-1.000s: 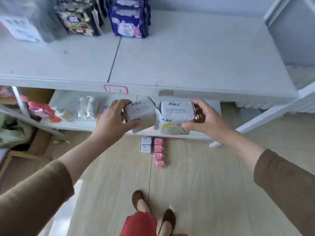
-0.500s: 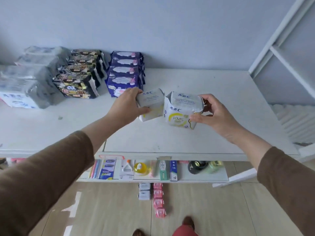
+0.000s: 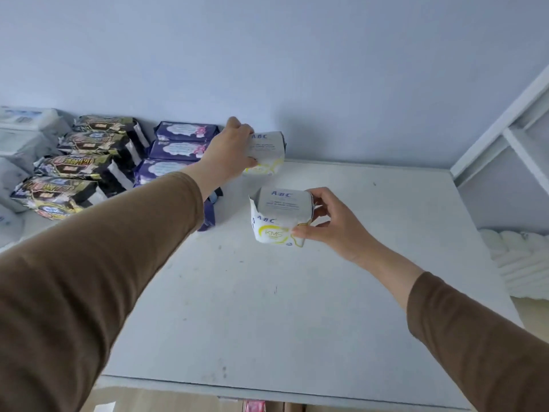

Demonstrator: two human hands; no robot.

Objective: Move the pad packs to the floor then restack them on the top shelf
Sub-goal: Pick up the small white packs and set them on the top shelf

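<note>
Two white pad packs marked ABC are over the white top shelf. My left hand grips one white pad pack at the back of the shelf, close to the wall and right beside the purple packs. My right hand holds the second white pad pack, with its yellow KMS mark facing me, near the shelf's middle. Whether either pack rests on the shelf surface I cannot tell.
A stack of purple pad packs stands at the back left, with black-and-gold packs and grey-white packs further left. A white frame rises at the right, with white padding below it. The blue wall closes the back.
Both hands rose from below the shelf edge up over the top shelf. My left hand then carried its pack back toward the wall; my right hand lowered its pack toward the shelf's middle.
</note>
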